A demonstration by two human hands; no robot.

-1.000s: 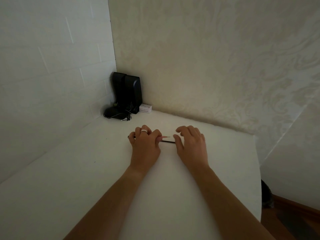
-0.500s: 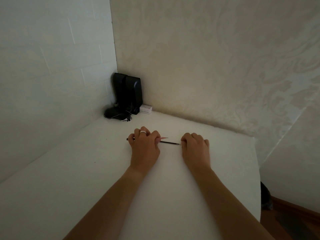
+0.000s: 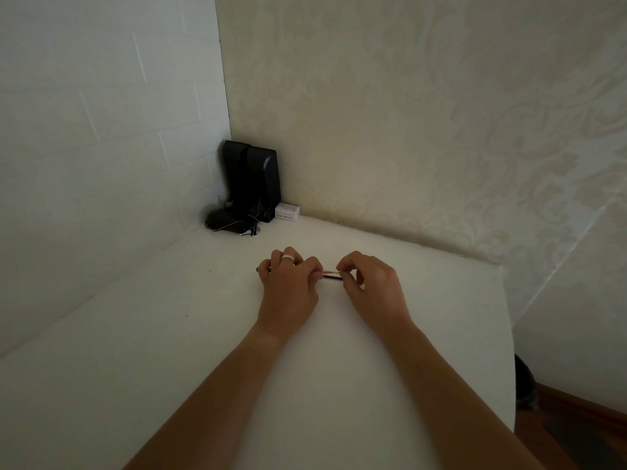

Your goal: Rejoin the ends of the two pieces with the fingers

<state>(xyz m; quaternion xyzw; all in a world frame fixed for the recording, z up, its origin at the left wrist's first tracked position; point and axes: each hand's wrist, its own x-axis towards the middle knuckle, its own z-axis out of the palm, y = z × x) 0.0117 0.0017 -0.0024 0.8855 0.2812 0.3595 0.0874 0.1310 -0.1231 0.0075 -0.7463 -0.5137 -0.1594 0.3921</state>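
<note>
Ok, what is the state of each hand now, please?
Left hand: grips the thin black stick.
Right hand: pinches the thin reddish stick.

No readable text anywhere. Only candidate: small white box point(image 3: 287, 212) well beyond the fingers, against the black speakers point(image 3: 252, 179) in the corner. It carries 2 lines of reddish print, too small to read.

Left hand point(image 3: 288, 286) knuckles up with fingers curled, right hand point(image 3: 371, 283) pinching, both forearms extended forward
</note>
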